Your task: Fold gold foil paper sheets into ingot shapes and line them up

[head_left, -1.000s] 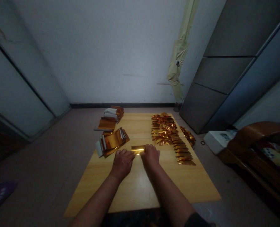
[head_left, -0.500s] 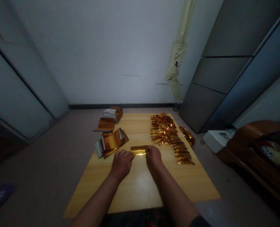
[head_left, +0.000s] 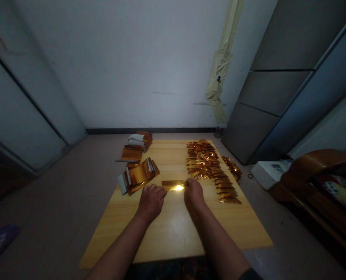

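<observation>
Both of the person's bare hands are at a shiny gold strip (head_left: 173, 185) near the middle of the pale wooden surface (head_left: 167, 237). The left hand (head_left: 151, 200) has its grip closed, fingers curled together, on the strip's left end. The right hand (head_left: 194, 193) has its grip closed too, thumb and bent fingers drawn together on the right end. Between them the strip stretches straight from side to side, with a darker band along its far edge and a bright glare on its nearer part, close to the right hand. In this dim view one cannot fairly tell whether it rests flat on the surface or is lifted slightly, nor exactly how the fingertips are set.

Beyond the left hand, and apart from it, lies a stack of curved gold sheets (head_left: 140, 175) with pale undersides showing. A second stack (head_left: 132, 152) sits farther off, at the far left corner. On the right side of the surface, rows of folded gold pieces (head_left: 203, 158) lie closely overlapped, and a single line of similar pieces (head_left: 225, 187) runs from them toward the person. More gold pieces (head_left: 232, 168) show past the right edge. Beyond these stand a tall grey cabinet (head_left: 266, 93) and, near its foot, a white box (head_left: 267, 174).
</observation>
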